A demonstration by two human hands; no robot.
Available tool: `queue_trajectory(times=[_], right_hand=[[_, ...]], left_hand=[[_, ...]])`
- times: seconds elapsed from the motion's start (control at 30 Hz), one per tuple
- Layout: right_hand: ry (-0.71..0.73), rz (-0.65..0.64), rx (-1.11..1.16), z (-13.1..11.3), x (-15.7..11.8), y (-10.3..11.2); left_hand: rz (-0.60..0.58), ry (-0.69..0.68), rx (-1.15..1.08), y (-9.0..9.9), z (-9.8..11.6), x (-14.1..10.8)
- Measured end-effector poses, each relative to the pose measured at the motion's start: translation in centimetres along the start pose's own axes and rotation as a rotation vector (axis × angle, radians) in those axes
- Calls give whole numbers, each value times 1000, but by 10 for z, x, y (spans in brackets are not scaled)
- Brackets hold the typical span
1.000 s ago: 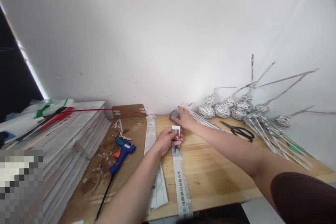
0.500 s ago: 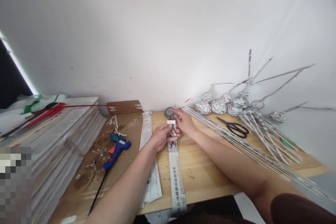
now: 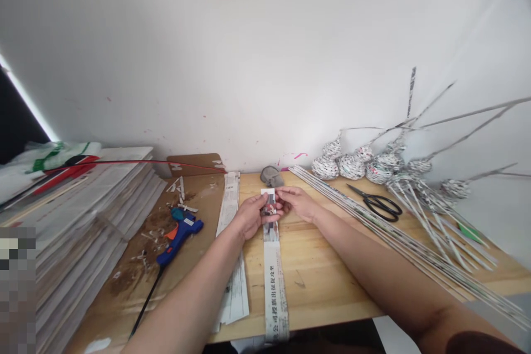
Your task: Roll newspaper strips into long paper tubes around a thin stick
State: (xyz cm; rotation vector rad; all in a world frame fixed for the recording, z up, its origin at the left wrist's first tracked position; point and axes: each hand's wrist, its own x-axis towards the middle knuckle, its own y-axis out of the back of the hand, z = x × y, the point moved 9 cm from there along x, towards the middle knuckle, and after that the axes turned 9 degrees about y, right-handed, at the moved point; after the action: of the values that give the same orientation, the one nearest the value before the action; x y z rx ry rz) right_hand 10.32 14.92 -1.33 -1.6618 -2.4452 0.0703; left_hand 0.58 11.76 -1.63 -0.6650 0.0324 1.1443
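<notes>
Head view: left hand [image 3: 250,218] pinches newspaper strip [image 3: 272,282]; right hand [image 3: 302,204] touches its edge, finger grip unclear; keep it straight.

head-worn view, looking forward and down, table [image 3: 327,282] near

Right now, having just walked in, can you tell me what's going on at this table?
The left hand holds a newspaper strip near its top end, and the right hand is at the strip's right edge there; whether it pinches the paper is hard to tell. The strip runs down toward the table's near edge. A blue glue gun lies to the left, and black scissors and rolled paper sticks lie to the right.
</notes>
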Motion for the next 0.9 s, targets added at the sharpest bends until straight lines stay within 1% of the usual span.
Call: queue_trajectory(times=[0.1, 0.23, 0.37, 0.5, 0.67, 0.73, 0.8, 0.9], right_hand=[[3, -87, 6, -3, -4, -4], [19, -124, -31, -7, -6, -6], [37, -101, -76, -10, -5, -7], [43, -61, -71, -12, -6, -7], [43, 50, -122, -13, -7, -1], [43, 50, -102, -12, -7, -1], [28, 28, -37, -11, -6, -1], [-22, -28, 38, -6, -6, -1]], left_hand=[[-12, 16, 23, -4, -1, -2], [11, 27, 61, -4, -3, -2], [-2, 32, 91, -7, -6, -2], [4, 36, 101, -8, -9, -1], [50, 40, 133, -4, -12, 0], [63, 31, 139, -2, -11, 0], [70, 16, 130, -1, -9, -1], [87, 5, 116, 1, -6, -1]])
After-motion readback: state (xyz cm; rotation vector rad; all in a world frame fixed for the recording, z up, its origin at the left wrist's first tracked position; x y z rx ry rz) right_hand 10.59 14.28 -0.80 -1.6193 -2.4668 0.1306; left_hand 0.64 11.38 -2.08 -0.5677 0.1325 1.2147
